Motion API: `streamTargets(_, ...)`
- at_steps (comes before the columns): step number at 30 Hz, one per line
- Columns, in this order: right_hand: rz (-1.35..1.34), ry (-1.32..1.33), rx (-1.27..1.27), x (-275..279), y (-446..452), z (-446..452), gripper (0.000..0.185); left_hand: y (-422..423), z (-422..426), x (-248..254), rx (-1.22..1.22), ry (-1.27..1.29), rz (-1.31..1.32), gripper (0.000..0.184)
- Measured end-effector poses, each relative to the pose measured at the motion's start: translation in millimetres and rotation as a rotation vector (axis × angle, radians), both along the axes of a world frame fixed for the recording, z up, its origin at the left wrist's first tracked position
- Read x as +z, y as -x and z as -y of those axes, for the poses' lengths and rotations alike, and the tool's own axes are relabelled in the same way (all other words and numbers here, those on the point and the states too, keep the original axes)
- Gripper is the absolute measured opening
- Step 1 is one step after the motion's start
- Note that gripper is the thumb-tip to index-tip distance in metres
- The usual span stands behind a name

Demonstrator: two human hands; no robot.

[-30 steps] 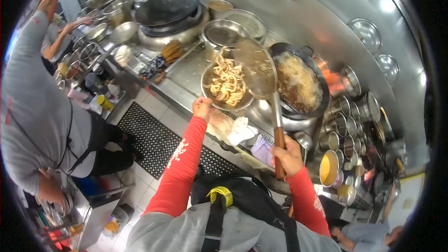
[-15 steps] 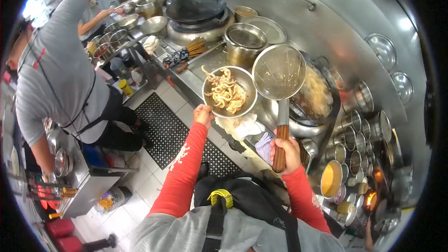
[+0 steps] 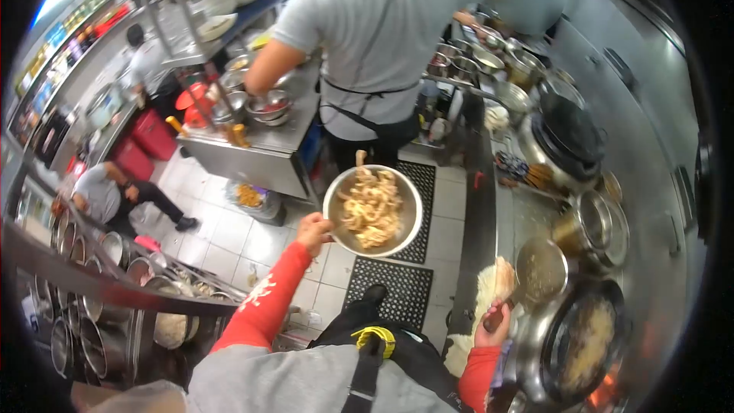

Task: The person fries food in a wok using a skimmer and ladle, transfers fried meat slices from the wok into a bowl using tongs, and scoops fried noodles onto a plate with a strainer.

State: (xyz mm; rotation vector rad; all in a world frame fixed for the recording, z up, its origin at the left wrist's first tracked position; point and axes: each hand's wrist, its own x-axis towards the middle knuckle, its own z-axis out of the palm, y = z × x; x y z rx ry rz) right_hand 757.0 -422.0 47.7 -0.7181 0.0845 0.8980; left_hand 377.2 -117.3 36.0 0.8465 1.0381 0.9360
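My left hand (image 3: 314,233) grips the rim of a metal bowl (image 3: 410,239), fingers closed on its left edge. Golden fried strips (image 3: 371,206) are heaped inside it, and one piece sticks up above the far rim. The bowl hangs over the floor and the black mat. At the right, my right hand (image 3: 495,323) is wrapped round the handle of a round mesh strainer (image 3: 541,270). That strainer is beside a wok (image 3: 589,336) of bubbling oil, with flames under its right side.
A co-worker in a grey shirt (image 3: 375,38) stands just beyond the bowl. Left of them is a steel counter (image 3: 245,160) with small bowls. Another person (image 3: 107,191) is at the far left. Pots and pans (image 3: 99,336) line a rack at lower left.
The view has turned left, away from the stove. My left hand has lifted the bowl off the stove edge and swung it left over the floor. The strainer has moved away from the bowl.
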Motion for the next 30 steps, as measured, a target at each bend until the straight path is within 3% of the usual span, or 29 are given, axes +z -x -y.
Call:
streamTargets(3,-0.021,-0.024,0.041,-23,-5,-18,0.023,88,-8,14,0.299,-0.062,0.055,0.008)
streamTargets(6,0.071,0.153,0.071,-26,1,-36,0.025,153,-19,27,0.535,-0.238,-0.095,0.007)
streamTargets(9,0.044,0.324,0.07,-73,-20,-41,0.027,214,-50,19,0.794,-0.202,0.124,0.006)
streamTargets(11,-0.026,0.431,-0.016,-59,-8,-65,0.027,250,-77,12,0.923,-0.239,0.178,0.007)
streamTargets(12,0.067,0.346,0.016,-76,-19,-67,0.029,265,-93,11,0.989,-0.254,0.212,0.007)
streamTargets(16,0.116,0.749,-0.063,-49,-6,-91,0.037,332,-156,9,1.169,-0.25,0.213,0.008)
streamTargets(18,1.066,1.079,-0.291,-56,-1,-100,0.048,363,-175,-1,1.218,-0.274,0.201,0.007)
streamTargets(19,1.473,1.648,-0.19,-32,3,-107,0.057,374,-179,-4,1.208,-0.284,0.198,0.007)
streamTargets(22,1.841,1.387,-0.292,17,39,-185,0.056,386,-184,-1,1.205,-0.214,0.13,0.008)
streamTargets(24,1.832,1.208,-0.17,7,44,-239,0.053,389,-180,-5,1.165,-0.174,0.131,0.009)
streamTargets(26,1.706,0.793,-0.003,37,101,-314,0.049,393,-171,-9,1.103,-0.154,0.147,0.009)
streamTargets(30,1.965,0.399,0.147,105,174,-417,0.046,386,-146,5,0.918,-0.143,0.194,0.01)
